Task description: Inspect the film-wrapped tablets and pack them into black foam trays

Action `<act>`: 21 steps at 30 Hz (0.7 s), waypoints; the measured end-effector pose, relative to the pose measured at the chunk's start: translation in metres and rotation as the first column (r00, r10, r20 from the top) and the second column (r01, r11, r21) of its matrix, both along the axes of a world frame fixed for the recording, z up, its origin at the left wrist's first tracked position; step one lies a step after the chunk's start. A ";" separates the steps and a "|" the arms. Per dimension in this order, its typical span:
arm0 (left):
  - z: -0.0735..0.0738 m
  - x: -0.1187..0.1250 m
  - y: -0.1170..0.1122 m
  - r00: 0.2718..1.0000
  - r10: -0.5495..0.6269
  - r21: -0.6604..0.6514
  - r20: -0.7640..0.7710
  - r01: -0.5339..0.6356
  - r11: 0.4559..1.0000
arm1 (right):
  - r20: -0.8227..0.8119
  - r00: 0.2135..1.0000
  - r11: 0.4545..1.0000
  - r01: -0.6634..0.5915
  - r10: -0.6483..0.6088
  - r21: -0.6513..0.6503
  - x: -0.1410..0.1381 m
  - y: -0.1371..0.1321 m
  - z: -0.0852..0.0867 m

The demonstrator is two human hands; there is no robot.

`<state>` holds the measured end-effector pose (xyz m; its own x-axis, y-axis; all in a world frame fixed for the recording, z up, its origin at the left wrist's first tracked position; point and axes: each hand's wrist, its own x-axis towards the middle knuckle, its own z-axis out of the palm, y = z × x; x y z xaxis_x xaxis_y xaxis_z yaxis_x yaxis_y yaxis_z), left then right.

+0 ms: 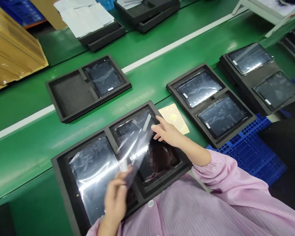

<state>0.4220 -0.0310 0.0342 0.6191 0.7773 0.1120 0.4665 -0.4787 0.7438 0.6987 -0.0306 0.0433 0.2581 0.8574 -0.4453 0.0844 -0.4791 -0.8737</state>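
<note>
A black foam tray (64, 164) lies in front of me on the green belt with two dark screen panels in it. The left panel (93, 173) is wrapped in shiny film. Over the right panel (159, 160) a clear film sheet (135, 144) is lifted at an angle. My left hand (115, 200) pinches the sheet's near edge. My right hand (167, 132) holds the sheet's far corner, fingers curled with the index finger out.
A perforated yellow card (174, 118) lies beside the tray. Three more foam trays with panels (211, 105), (260, 75), (88, 88) sit on the green belt (149, 75). Blue plastic crate (255, 154) at right, cardboard stack (12, 49) far left, papers on trays (83, 16) behind.
</note>
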 end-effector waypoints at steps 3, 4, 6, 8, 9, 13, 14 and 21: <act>-0.002 0.010 -0.014 0.946 -0.267 0.125 -0.182 0.292 0.948 | 0.357 0.920 0.986 -0.165 0.163 -0.024 -0.014 0.008 0.009; -0.003 0.011 -0.017 0.928 -0.286 0.151 -0.237 0.326 0.933 | 0.451 0.865 0.970 -0.242 0.217 -0.004 -0.020 0.004 0.013; -0.003 0.012 -0.021 0.907 -0.284 0.172 -0.310 0.347 0.922 | 0.566 0.741 0.871 -0.485 0.362 0.078 -0.032 -0.015 0.024; -0.006 0.010 -0.025 0.902 -0.282 0.185 -0.326 0.353 0.917 | 0.599 0.595 0.628 -0.755 0.535 0.189 -0.040 -0.042 0.038; -0.008 0.009 -0.027 0.908 -0.267 0.187 -0.324 0.338 0.922 | 0.593 0.542 0.494 -0.829 0.595 0.262 -0.040 -0.055 0.044; -0.017 0.008 -0.034 0.941 -0.192 0.185 -0.278 0.249 0.951 | 0.519 0.669 0.428 -0.742 0.533 0.517 -0.028 -0.086 0.048; -0.019 0.009 -0.035 0.947 -0.186 0.183 -0.262 0.238 0.954 | 0.542 0.728 0.528 -0.681 0.419 0.507 -0.023 -0.086 0.043; -0.018 0.013 -0.037 0.949 -0.162 0.149 -0.272 0.207 0.967 | 0.896 0.303 0.937 -0.228 0.326 -0.264 -0.037 -0.046 0.007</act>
<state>0.4355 -0.0685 0.0163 0.7752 0.6294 0.0539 0.5208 -0.6851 0.5093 0.6619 -0.0771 0.0500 0.2946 0.9430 -0.1547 0.9433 -0.3129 -0.1108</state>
